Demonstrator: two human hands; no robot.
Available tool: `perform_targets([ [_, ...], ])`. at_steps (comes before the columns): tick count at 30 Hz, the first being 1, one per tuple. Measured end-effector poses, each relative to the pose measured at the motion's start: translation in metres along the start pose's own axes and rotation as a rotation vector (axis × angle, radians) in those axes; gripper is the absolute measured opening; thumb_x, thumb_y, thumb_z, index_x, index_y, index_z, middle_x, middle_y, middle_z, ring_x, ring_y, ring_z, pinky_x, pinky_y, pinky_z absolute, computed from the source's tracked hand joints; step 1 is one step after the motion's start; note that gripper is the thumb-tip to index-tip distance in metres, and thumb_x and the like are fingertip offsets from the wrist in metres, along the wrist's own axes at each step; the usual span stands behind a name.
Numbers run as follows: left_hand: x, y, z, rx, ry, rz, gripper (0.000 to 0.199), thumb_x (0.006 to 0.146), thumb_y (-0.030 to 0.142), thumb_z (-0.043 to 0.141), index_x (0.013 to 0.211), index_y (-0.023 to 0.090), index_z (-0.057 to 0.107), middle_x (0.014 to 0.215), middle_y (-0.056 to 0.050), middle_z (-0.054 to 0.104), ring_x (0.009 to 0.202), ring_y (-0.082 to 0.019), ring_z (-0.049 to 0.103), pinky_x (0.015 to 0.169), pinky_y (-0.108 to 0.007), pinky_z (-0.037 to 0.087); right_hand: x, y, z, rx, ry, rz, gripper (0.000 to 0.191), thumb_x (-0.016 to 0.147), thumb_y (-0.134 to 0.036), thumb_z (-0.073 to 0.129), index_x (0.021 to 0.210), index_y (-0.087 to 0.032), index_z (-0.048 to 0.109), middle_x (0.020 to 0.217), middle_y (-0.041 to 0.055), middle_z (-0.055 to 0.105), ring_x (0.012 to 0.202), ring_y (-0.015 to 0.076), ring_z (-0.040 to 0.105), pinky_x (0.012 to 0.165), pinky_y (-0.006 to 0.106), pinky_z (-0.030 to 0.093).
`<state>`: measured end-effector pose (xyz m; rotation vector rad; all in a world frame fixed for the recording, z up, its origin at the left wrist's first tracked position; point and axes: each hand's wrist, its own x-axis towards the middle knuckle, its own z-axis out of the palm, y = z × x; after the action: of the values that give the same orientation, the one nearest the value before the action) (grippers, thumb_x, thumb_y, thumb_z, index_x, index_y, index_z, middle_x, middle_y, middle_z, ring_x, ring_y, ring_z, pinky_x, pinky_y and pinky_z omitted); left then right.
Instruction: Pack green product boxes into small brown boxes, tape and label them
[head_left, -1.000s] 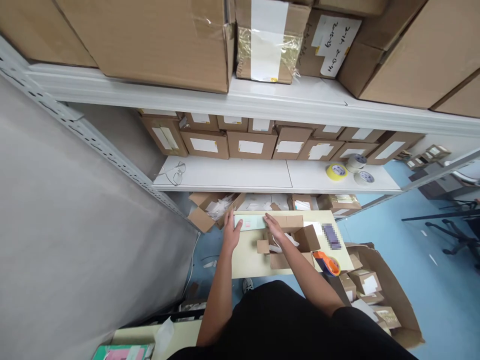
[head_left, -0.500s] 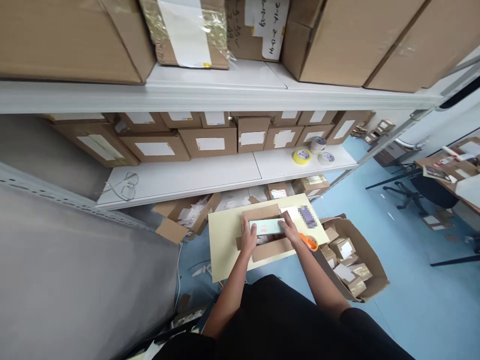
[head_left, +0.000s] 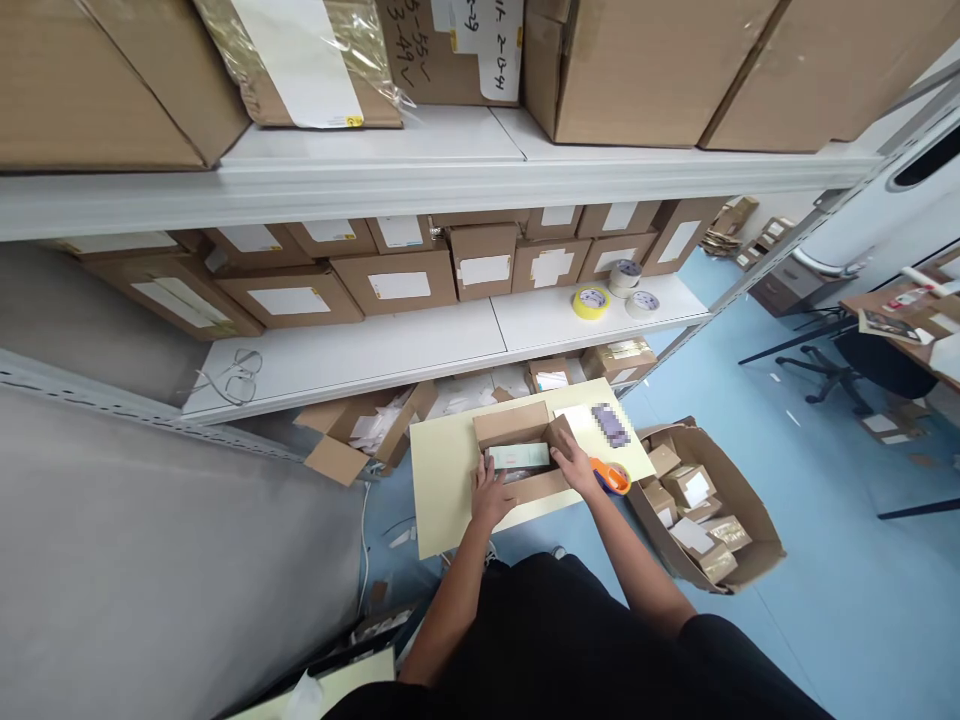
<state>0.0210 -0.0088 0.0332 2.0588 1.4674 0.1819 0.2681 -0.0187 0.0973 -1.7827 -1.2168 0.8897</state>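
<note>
An open cardboard box [head_left: 513, 424] sits on a pale yellow tabletop [head_left: 442, 480] with its flaps up. Inside it lies a light green carton [head_left: 519, 456], long and narrow. My left hand [head_left: 490, 494] rests at the box's near left edge, fingers spread beside the green carton. At the box's right flap, my right hand [head_left: 573, 466] lies with its fingers apart and the thumb towards the carton's right end. Near that hand is an orange tape dispenser [head_left: 609, 476]. White paper [head_left: 576, 420] and a blurred purple object [head_left: 611, 425] lie behind it.
A large carton [head_left: 750, 510] with several small boxes stands on the floor at right. The shelf [head_left: 420, 335] ahead bears boxes, yellow tape [head_left: 591, 302], white rolls [head_left: 642, 304] and glasses [head_left: 240, 378]. An open box [head_left: 334, 455] with papers is at left.
The green carton has gone down into the cardboard box, out of both hands' grip. My left hand has shifted to the box's near left edge, my right hand to its right flap.
</note>
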Motion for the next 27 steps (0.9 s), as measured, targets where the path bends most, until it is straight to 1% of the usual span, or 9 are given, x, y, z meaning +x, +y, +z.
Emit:
perform_targets([
  [2,-0.001,-0.001,0.003,0.035,0.030,0.013,0.064,0.072,0.034,0.087,0.133,0.028,0.069,0.173,-0.012,0.027,0.163,-0.039,0.001,0.127,-0.063,0.016,-0.003,0.001,-0.001,0.001,-0.021,-0.035,0.072,0.092,-0.056,0.058,0.153,-0.019,0.053,0.157,0.0139,0.054,0.147,0.0304,0.049,0.124,0.052,0.038],
  [4,-0.001,-0.001,0.004,0.072,0.074,0.019,0.051,0.078,0.027,0.081,0.128,0.028,0.072,0.171,-0.009,0.033,0.163,-0.039,0.005,0.126,-0.064,0.021,-0.007,0.002,-0.004,-0.002,-0.048,-0.084,0.069,0.093,-0.052,0.058,0.154,-0.020,0.052,0.157,0.0139,0.054,0.147,0.0301,0.049,0.124,0.053,0.038],
  [8,-0.002,0.000,0.005,0.105,0.121,0.037,0.019,0.087,0.023,0.071,0.103,0.026,0.081,0.161,-0.006,0.050,0.162,-0.039,0.012,0.123,-0.063,0.031,-0.014,0.006,-0.016,-0.006,-0.154,-0.220,0.068,0.092,-0.043,0.064,0.156,-0.023,0.050,0.157,0.0137,0.054,0.148,0.0307,0.049,0.125,0.055,0.037],
  [10,-0.006,0.004,0.006,0.092,0.145,0.028,0.014,0.087,0.023,0.070,0.093,0.026,0.082,0.157,-0.006,0.056,0.161,-0.040,0.015,0.121,-0.062,0.035,-0.016,0.005,-0.026,-0.019,-0.203,-0.269,0.068,0.093,-0.039,0.065,0.157,-0.025,0.049,0.158,0.0131,0.053,0.149,0.0308,0.047,0.125,0.055,0.037],
  [12,-0.013,0.012,0.011,0.066,0.190,0.008,0.014,0.087,0.023,0.070,0.092,0.026,0.083,0.156,-0.006,0.056,0.161,-0.041,0.017,0.121,-0.061,0.038,-0.020,0.004,-0.038,-0.039,-0.234,-0.299,0.067,0.093,-0.035,0.064,0.158,-0.026,0.047,0.159,0.0127,0.052,0.150,0.0307,0.046,0.125,0.056,0.037],
  [16,-0.041,0.040,0.035,-0.010,0.280,-0.032,0.017,0.088,0.027,0.069,0.098,0.023,0.083,0.156,-0.007,0.055,0.161,-0.040,0.017,0.123,-0.060,0.038,-0.031,0.008,-0.067,-0.062,-0.257,-0.363,0.065,0.096,-0.031,0.061,0.159,-0.028,0.045,0.160,0.0114,0.051,0.152,0.0295,0.043,0.124,0.055,0.038],
  [21,-0.089,0.093,0.071,0.005,0.383,-0.068,0.016,0.091,0.025,0.067,0.097,0.023,0.082,0.159,-0.007,0.052,0.162,-0.039,0.010,0.125,-0.063,0.033,-0.051,0.031,-0.107,-0.097,-0.255,-0.490,0.063,0.097,-0.037,0.064,0.157,-0.029,0.047,0.162,0.0121,0.047,0.151,0.0310,0.043,0.123,0.055,0.040],
  [24,-0.117,0.123,0.080,0.036,0.400,-0.103,0.016,0.092,0.022,0.065,0.095,0.023,0.081,0.161,-0.009,0.049,0.163,-0.039,0.004,0.125,-0.063,0.033,-0.062,0.041,-0.125,-0.114,-0.299,-0.576,0.062,0.097,-0.039,0.066,0.156,-0.029,0.049,0.162,0.0123,0.046,0.152,0.0322,0.041,0.124,0.057,0.038],
  [27,-0.143,0.145,0.081,0.046,0.420,-0.151,0.017,0.093,0.020,0.064,0.096,0.023,0.081,0.162,-0.010,0.047,0.163,-0.039,0.002,0.123,-0.065,0.034,-0.070,0.040,-0.133,-0.114,-0.361,-0.630,0.061,0.097,-0.039,0.065,0.156,-0.030,0.050,0.163,0.0114,0.046,0.152,0.0318,0.041,0.123,0.056,0.040],
])
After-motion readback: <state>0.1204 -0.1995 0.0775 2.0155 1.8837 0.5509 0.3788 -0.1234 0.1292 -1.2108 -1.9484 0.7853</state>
